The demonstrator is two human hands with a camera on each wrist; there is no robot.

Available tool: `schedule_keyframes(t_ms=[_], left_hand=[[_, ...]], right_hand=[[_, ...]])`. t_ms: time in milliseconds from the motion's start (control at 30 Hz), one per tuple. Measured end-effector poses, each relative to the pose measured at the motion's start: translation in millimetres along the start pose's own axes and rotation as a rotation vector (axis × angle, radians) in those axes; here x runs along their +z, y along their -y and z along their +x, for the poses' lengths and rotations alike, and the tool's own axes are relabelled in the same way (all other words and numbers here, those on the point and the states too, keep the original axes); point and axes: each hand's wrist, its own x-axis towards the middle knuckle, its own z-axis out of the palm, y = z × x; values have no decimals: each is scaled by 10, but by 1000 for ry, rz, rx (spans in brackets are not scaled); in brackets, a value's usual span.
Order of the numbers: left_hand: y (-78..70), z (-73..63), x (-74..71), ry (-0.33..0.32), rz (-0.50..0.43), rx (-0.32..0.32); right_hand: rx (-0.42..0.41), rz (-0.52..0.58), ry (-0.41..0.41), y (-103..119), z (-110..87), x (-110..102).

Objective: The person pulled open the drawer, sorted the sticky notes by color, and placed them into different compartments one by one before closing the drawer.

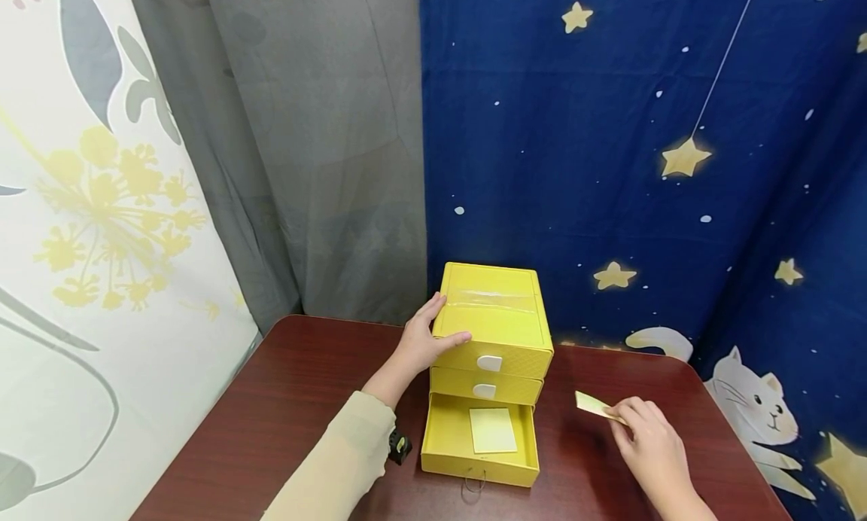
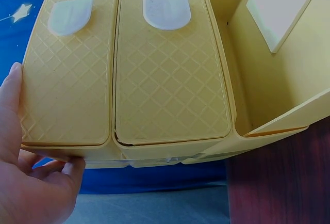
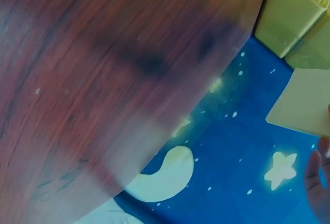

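A yellow tabletop drawer unit stands on the table with its bottom drawer pulled out. Inside that drawer lies a pale yellow sticky note pad, its thickness visible in the left wrist view. My left hand holds the unit's upper left front corner, thumb over the top edge and fingers bent against the side. Off to the right of the unit, above the table, my right hand pinches a second pale yellow note pad between thumb and fingers; only fingertips show in the right wrist view.
Both upper drawers are closed and have white tabs. Clear tape crosses the unit's top. The dark red wooden table backs onto a grey curtain and a blue starry curtain. A small black object shows beside the left sleeve.
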Motion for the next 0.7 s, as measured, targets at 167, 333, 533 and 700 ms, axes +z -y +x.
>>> schedule_keyframes(t_ms=[167, 333, 533, 700], left_hand=[[-14, -4, -1, 0, 4, -4], [-18, -5, -6, -1, 7, -8], [-11, 0, -2, -2, 2, -8], [-2, 4, 2, -6, 3, -3]], right_hand=[[-72, 56, 0, 104, 4, 12], [-143, 155, 14, 213, 7, 33], [-236, 232, -23, 363, 30, 104], [-265, 249, -44, 481, 54, 147]])
